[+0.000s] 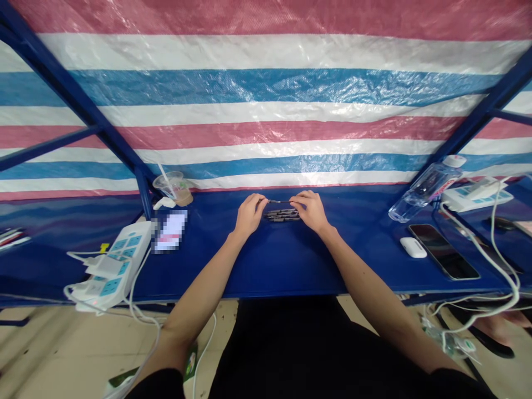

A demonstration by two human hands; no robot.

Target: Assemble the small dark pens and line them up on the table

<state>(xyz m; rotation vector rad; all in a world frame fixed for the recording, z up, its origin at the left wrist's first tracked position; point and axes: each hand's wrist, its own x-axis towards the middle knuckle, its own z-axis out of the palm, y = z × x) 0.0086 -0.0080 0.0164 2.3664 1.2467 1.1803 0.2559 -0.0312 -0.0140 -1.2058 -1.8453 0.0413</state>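
A red, white and blue striped tarpaulin (266, 100) fills the top of your view, stretched on a blue steel frame (70, 100), and below it runs a blue tabletop (266, 271). On that top, a white power strip (118, 260) sits at lower left and a second power strip (477, 194) at far right. Toward the right you also have a clear water bottle (426, 188), a black phone (443, 252) and a white earbud case (413, 247). Upper left of centre stands a plastic cup with a straw (172, 188).

Both forearms come up from the bottom of the frame and meet at top centre, your left hand (249, 215) and right hand (311, 210) about equally near what lies between them. There, a slim dark rod (277, 201) runs crosswise, left to right, across the far side of a row of similar rods (282, 215), which lie parallel to it and closer to you. The row sits just below your right fingers (296, 201), nearer that hand. Your left fingers (261, 200) and right fingers close on opposite ends of the single rod, apparently pinching it, though the view is too small to be sure of the grip.
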